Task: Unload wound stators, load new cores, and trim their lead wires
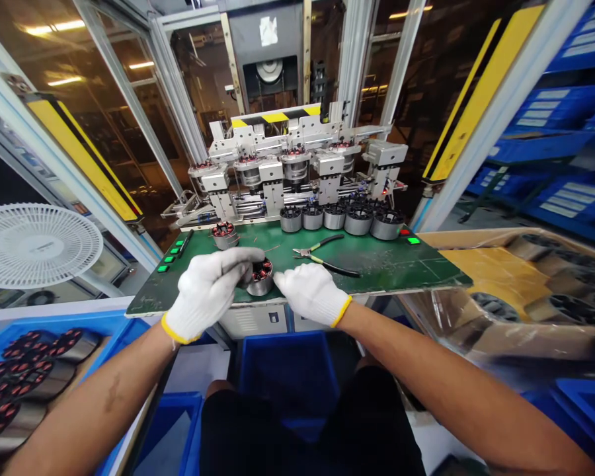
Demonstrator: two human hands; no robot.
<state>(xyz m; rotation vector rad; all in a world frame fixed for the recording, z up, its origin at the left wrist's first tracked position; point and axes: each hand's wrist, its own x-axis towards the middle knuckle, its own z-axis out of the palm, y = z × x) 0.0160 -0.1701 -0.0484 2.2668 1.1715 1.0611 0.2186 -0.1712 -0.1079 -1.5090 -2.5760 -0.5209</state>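
Observation:
A motor stator (pixel 260 285) with copper windings and a steel outer ring sits upright at the front edge of the green bench top (pixel 258 239). My left hand (pixel 209 285), in a white glove, is closed against its left side, index finger stretched over the top. From the right, my gloved right hand (pixel 311 291) comes up close to the ring with curled fingers; anything in them is hidden. Behind my left hand stands another wound stator (pixel 225 235) with loose wire ends. Wire cutters (pixel 322 254) with green and black handles lie open beyond my right hand.
Several unwound stator cores (pixel 334 217) line the back right, before a winding machine (pixel 297 165). Wound stators (pixel 34 363) fill a blue crate at left. A cardboard box (pixel 500 271) of cores is at right. A white fan (pixel 39 244) stands left; yellow light curtains (pixel 84 158) flank the bench.

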